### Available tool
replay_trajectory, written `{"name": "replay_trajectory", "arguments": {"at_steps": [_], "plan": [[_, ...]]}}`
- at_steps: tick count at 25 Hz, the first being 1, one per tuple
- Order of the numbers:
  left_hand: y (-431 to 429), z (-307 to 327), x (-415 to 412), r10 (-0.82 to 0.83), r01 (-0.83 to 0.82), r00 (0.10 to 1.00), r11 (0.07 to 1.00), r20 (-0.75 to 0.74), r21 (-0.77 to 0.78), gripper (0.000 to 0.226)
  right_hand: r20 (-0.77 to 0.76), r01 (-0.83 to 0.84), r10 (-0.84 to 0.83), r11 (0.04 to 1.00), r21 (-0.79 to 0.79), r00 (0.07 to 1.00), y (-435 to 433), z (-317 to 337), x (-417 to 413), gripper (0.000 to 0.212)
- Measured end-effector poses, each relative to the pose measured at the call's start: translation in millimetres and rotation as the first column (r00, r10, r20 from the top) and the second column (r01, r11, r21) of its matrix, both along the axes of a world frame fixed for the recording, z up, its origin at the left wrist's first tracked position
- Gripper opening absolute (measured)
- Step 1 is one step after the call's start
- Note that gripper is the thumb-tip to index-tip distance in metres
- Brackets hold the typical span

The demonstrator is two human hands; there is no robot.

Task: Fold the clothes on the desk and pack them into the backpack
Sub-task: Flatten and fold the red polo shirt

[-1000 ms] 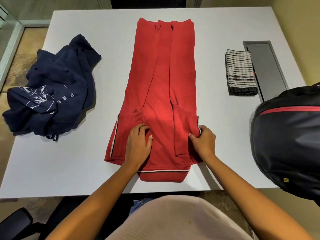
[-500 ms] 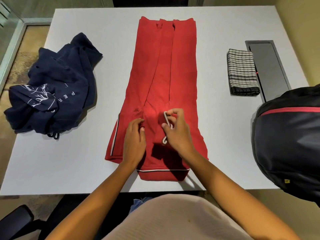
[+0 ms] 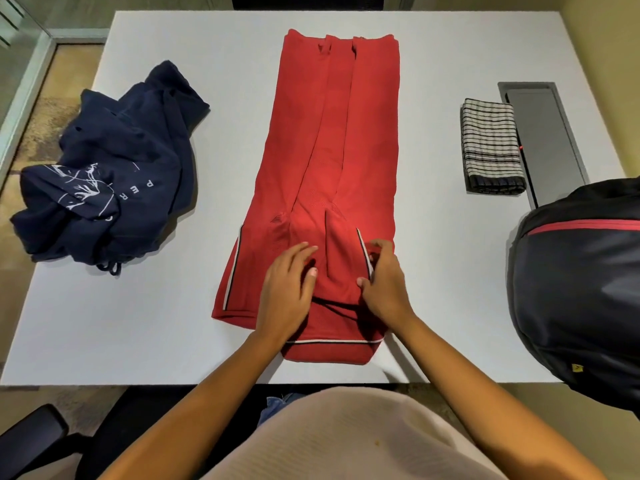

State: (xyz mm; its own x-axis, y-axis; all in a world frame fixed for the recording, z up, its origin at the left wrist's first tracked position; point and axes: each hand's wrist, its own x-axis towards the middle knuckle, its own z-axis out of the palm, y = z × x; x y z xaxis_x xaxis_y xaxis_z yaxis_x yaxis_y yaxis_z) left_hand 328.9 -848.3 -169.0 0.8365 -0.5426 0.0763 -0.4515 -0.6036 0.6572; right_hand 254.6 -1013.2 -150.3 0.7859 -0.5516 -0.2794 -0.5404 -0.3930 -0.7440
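folding the red shirt (image 3: pixel 339 140) is the step in hand, by my reading, and nothing looks packed yet. the pale bench (image 3: pixel 433 271) fills most of the view. the shirt lies lengthwise down its middle, both sides turned in to make a long strip, with the striped trim at the near end. a dark backpack (image 3: pixel 581 306) with a red line stands at the bench's near right corner, apart from the shirt; whether it is open i cannot tell. a crumpled navy garment (image 3: pixel 114 188) lies unfolded on the left, and a folded checked cloth (image 3: pixel 491 147) rests on the right, just beside a grey hatch (image 3: pixel 543 133) set into the top. the left grip (image 3: pixel 287 292) lies flat with straight fingers, pressing the near part of the strip. the right grip (image 3: pixel 384 285) is curled, pinching the striped sleeve edge close beside it. the next move likely calls for laying that sleeve flat, then carrying the near end toward the far end without letting the side folds spring open. around the bench are a tan floor (image 3: pixel 38 109), a yellowish wall (image 3: pixel 602 46) and a black chair arm (image 3: pixel 31 434).
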Motion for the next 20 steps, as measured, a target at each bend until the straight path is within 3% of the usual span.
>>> {"name": "replay_trajectory", "arguments": {"at_steps": [6, 8, 10, 12, 14, 17, 20], "plan": [[-20, -17, -14, -0.318, 0.296, 0.947, 0.915, 0.038, 0.275, 0.053, -0.071, -0.007, -0.001, 0.994, -0.109, 0.997, 3, -2, -20, 0.059], [-19, -19, -19, -0.328, 0.327, 0.944, 0.916, -0.033, 0.234, 0.052, -0.037, 0.027, -0.03, 0.996, -0.084, 0.999, 5, -3, -23, 0.054], [-18, -14, -24, -0.25, 0.26, 0.961, 0.962, -0.116, 0.079, 0.043, -0.001, 0.162, -0.162, 0.986, 0.045, 0.987, 5, 1, -19, 0.045], [-19, -9, -27, -0.112, 0.105, 0.982, 0.993, -0.149, -0.057, 0.033, -0.105, 0.345, -0.329, 0.901, 0.264, 0.938, -3, 1, -4, 0.041], [-21, -5, -28, 0.007, -0.026, 0.985, 0.994, -0.175, -0.108, 0.031, -0.166, 0.414, -0.38, 0.817, 0.402, 0.91, -16, -5, 16, 0.04], [-21, 1, -32, 0.059, -0.086, 0.975, 0.989, -0.213, -0.124, 0.03, -0.032, 0.353, -0.364, 0.874, 0.335, 0.931, -24, -2, 40, 0.03], [-24, 5, -46, 0.073, -0.123, 0.949, 0.982, -0.307, -0.146, 0.024, 0.219, 0.362, -0.376, 0.927, 0.1, 0.901, -30, 9, 43, 0.03]]}}
